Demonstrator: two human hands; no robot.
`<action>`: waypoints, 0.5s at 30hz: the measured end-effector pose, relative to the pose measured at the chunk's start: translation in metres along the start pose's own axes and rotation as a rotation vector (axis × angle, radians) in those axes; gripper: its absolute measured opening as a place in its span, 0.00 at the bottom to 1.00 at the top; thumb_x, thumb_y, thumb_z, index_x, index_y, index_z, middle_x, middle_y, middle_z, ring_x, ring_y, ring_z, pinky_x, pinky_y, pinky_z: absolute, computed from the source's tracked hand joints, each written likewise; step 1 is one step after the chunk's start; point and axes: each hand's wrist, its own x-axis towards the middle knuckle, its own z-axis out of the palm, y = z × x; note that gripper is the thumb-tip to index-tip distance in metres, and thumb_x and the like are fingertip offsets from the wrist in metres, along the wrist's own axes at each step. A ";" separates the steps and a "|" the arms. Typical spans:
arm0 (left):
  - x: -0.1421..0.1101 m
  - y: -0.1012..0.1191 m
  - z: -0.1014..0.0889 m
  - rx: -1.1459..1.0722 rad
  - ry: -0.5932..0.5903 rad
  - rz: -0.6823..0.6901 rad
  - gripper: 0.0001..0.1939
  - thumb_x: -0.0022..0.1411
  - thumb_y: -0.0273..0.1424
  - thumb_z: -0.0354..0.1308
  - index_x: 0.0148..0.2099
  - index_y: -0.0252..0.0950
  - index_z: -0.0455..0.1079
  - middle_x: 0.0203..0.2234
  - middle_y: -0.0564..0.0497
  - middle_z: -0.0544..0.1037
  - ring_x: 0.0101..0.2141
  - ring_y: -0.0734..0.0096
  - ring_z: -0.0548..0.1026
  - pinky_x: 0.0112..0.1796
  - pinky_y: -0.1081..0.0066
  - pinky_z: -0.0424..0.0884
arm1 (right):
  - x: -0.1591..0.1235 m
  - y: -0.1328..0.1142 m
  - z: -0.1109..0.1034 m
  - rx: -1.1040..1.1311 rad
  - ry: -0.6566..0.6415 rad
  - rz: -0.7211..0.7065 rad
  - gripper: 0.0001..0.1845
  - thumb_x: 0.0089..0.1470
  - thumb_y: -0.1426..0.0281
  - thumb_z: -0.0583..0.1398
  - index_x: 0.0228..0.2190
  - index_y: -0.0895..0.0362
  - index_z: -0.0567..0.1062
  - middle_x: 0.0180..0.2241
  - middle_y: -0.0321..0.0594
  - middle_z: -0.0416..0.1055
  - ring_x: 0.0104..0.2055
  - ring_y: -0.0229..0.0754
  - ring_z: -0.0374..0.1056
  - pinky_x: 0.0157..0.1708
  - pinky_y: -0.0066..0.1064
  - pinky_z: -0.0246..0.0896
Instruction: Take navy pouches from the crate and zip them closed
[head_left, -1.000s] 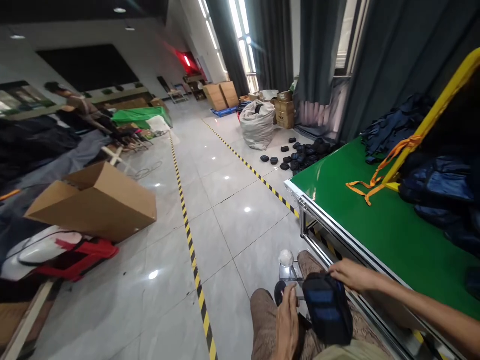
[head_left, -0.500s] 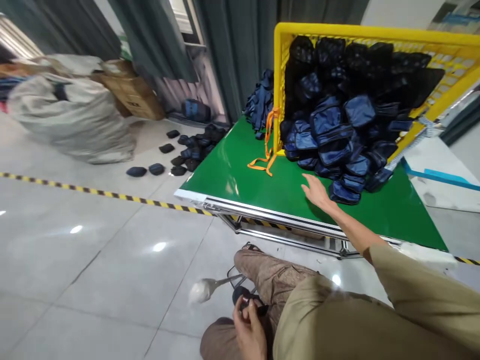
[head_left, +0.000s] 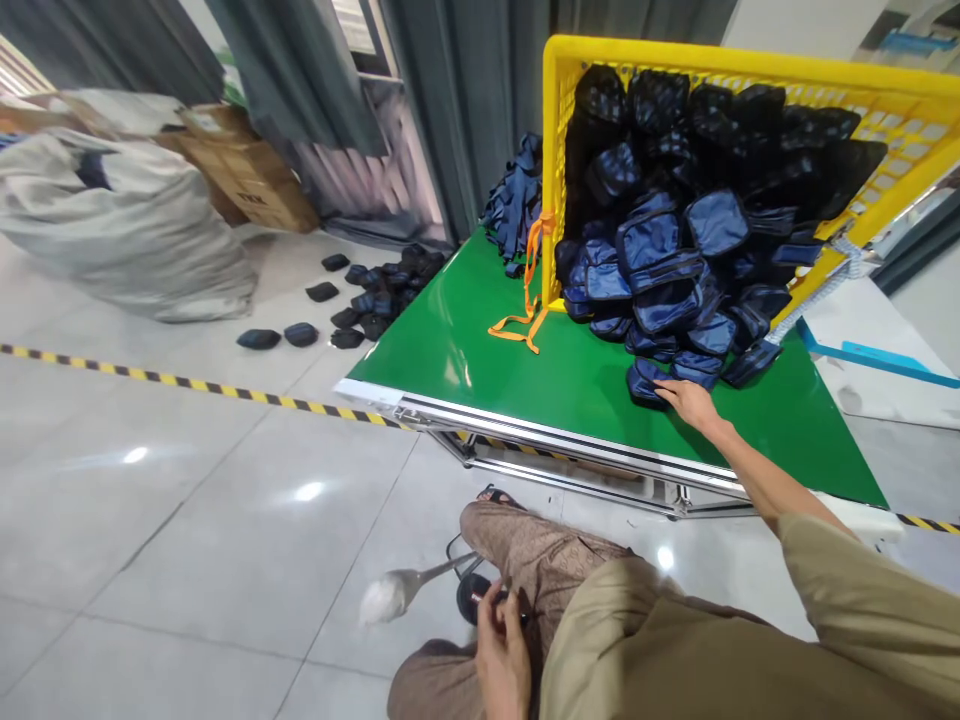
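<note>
My right hand reaches out over the green table and rests on a dark blue pouch at the foot of a heap of blue pouches. The heap spills from a tipped yellow crate. Its fingers curl over the pouch. My left hand sits in my lap, fingers pinched on a small black object that I cannot make out clearly. A metal rod with a white ball tip sticks out beside my knee.
An orange strap hangs from the crate onto the table. Loose dark pouches lie on the floor by a grey sack and cardboard boxes. Yellow-black tape crosses the tiled floor. Dark curtains hang behind.
My view swung from the hall to the table. The blue pouch left my lap. My right hand moved right across the table and landed on a pouch at the heap's foot.
</note>
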 end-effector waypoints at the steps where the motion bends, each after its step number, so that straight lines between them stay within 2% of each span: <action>1: -0.002 0.005 0.003 0.002 -0.013 0.005 0.38 0.61 0.64 0.57 0.57 0.39 0.77 0.39 0.45 0.86 0.43 0.48 0.85 0.46 0.55 0.80 | 0.005 -0.013 -0.005 0.061 -0.007 -0.040 0.21 0.72 0.60 0.59 0.55 0.54 0.86 0.54 0.47 0.85 0.52 0.54 0.77 0.52 0.36 0.67; 4: -0.011 0.025 0.013 0.006 -0.069 0.078 0.35 0.65 0.61 0.57 0.58 0.39 0.78 0.48 0.41 0.86 0.50 0.46 0.83 0.53 0.53 0.78 | 0.013 -0.063 -0.018 0.283 -0.021 -0.134 0.24 0.71 0.52 0.58 0.40 0.56 0.85 0.37 0.40 0.84 0.38 0.47 0.73 0.39 0.33 0.61; 7: -0.021 0.051 0.022 -0.014 -0.119 0.162 0.34 0.70 0.59 0.56 0.63 0.38 0.75 0.46 0.41 0.87 0.48 0.49 0.84 0.55 0.52 0.77 | 0.004 -0.122 -0.025 0.416 -0.101 -0.176 0.27 0.68 0.49 0.58 0.24 0.55 0.73 0.23 0.32 0.67 0.29 0.39 0.61 0.30 0.31 0.50; 8: -0.024 0.061 0.025 -0.029 -0.124 0.187 0.34 0.71 0.58 0.56 0.65 0.38 0.74 0.45 0.41 0.86 0.47 0.50 0.84 0.55 0.53 0.77 | -0.002 -0.141 -0.025 0.431 -0.141 -0.190 0.28 0.66 0.49 0.59 0.22 0.54 0.68 0.21 0.30 0.61 0.27 0.37 0.57 0.29 0.31 0.47; 10: -0.029 0.082 0.031 -0.052 -0.106 0.269 0.34 0.72 0.56 0.58 0.67 0.38 0.72 0.52 0.39 0.85 0.52 0.51 0.82 0.57 0.53 0.76 | -0.020 -0.180 -0.022 0.434 -0.220 -0.223 0.27 0.63 0.51 0.60 0.19 0.52 0.62 0.19 0.29 0.55 0.26 0.36 0.53 0.27 0.31 0.43; 12: -0.032 0.100 0.036 -0.022 -0.098 0.408 0.34 0.72 0.54 0.60 0.69 0.37 0.70 0.59 0.36 0.80 0.58 0.49 0.79 0.61 0.51 0.73 | -0.039 -0.213 -0.015 0.444 -0.313 -0.239 0.25 0.61 0.55 0.61 0.19 0.52 0.61 0.18 0.29 0.56 0.24 0.36 0.54 0.27 0.31 0.44; 13: -0.033 0.107 0.039 0.014 -0.104 0.477 0.33 0.72 0.53 0.61 0.69 0.37 0.69 0.60 0.36 0.79 0.59 0.49 0.78 0.61 0.50 0.73 | -0.049 -0.228 -0.011 0.461 -0.379 -0.233 0.23 0.60 0.57 0.61 0.19 0.52 0.61 0.18 0.29 0.59 0.24 0.35 0.56 0.26 0.30 0.45; 15: -0.033 0.114 0.042 0.091 -0.092 0.572 0.28 0.76 0.52 0.57 0.65 0.37 0.71 0.53 0.37 0.81 0.54 0.51 0.79 0.57 0.52 0.74 | -0.066 -0.252 -0.003 0.511 -0.534 -0.204 0.20 0.59 0.59 0.61 0.20 0.52 0.63 0.17 0.29 0.63 0.22 0.36 0.60 0.26 0.29 0.48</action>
